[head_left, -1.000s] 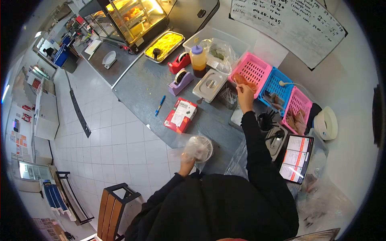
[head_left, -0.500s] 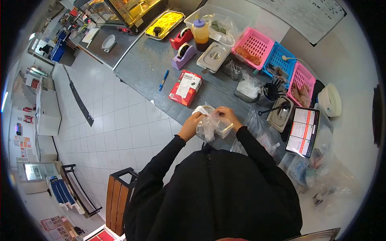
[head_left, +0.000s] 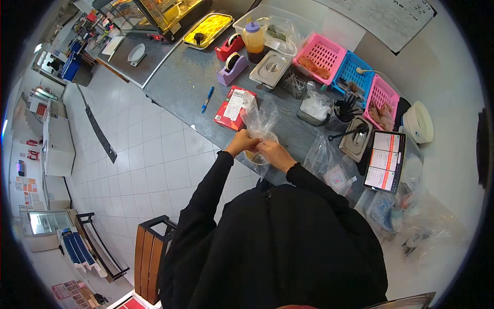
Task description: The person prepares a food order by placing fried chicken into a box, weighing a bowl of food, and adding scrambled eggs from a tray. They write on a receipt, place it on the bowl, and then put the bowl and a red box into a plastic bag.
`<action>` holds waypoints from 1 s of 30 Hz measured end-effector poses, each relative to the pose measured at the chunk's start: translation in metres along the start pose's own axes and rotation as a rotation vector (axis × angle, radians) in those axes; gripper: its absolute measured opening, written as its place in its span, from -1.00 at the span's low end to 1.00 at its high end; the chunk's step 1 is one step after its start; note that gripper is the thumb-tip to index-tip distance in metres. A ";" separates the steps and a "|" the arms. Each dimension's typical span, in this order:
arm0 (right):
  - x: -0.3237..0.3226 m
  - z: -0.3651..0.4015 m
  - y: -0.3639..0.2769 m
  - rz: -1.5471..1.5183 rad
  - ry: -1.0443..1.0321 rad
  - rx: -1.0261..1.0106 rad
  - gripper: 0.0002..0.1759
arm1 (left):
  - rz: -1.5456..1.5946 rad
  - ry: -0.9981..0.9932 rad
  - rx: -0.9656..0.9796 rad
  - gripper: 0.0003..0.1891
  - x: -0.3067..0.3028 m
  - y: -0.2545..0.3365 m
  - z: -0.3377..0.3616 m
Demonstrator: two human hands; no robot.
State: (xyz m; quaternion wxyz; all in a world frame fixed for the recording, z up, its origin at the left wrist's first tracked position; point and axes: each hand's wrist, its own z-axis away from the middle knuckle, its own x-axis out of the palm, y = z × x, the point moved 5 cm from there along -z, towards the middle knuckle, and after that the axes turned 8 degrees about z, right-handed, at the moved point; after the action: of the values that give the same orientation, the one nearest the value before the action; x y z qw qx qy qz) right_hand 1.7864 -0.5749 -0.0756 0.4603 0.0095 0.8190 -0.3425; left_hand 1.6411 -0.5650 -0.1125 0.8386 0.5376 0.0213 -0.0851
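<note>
Near the table's front edge, a clear plastic bag (head_left: pixel 261 117) stands up between my hands, its upper part loose and crumpled against the red box (head_left: pixel 227 114). My left hand (head_left: pixel 242 143) pinches the gathered plastic from the left. From the right, my right hand (head_left: pixel 276 155) closes its fingers on the same gather, close to the left fingertips. Below the fingers a round yellowish container (head_left: pixel 254 156) shows through the plastic, partly hidden by my hands. A blue pen (head_left: pixel 208 100) lies left of the box.
Tape dispensers (head_left: pixel 232 70), a sauce bottle (head_left: pixel 253 40) and a lidded steel container (head_left: pixel 270 68) stand farther back. Colored baskets (head_left: pixel 320 55) line the wall. At right are a tablet (head_left: pixel 384 160) and a loose plastic bag (head_left: pixel 329 165). A yellow-filled tray (head_left: pixel 208 30) sits at the back.
The plastic bag has gone from hanging low toward me to standing up beyond my hands. Both hands have come together on its gathered part, the right hand moving left.
</note>
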 end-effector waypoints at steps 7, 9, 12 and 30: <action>0.003 0.009 0.006 0.058 0.090 -0.031 -0.89 | 0.200 0.097 0.046 -0.67 0.002 -0.015 0.005; -0.002 0.017 0.019 -0.140 0.138 0.191 -0.88 | 0.247 0.148 0.144 -0.67 0.010 -0.020 0.017; -0.004 0.027 0.029 -0.242 0.092 0.286 -0.88 | -0.051 0.236 0.362 -0.76 0.027 0.016 0.053; 0.015 0.043 0.059 -0.672 0.152 0.576 -0.83 | -0.498 0.131 0.650 -0.91 0.046 0.028 0.050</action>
State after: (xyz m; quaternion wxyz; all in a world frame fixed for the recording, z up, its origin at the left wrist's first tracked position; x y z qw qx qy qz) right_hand 1.8298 -0.5587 -0.1349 0.2404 -0.1042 0.6793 -0.6855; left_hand 1.6880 -0.6045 -0.0722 0.5757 0.7573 0.1761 -0.2531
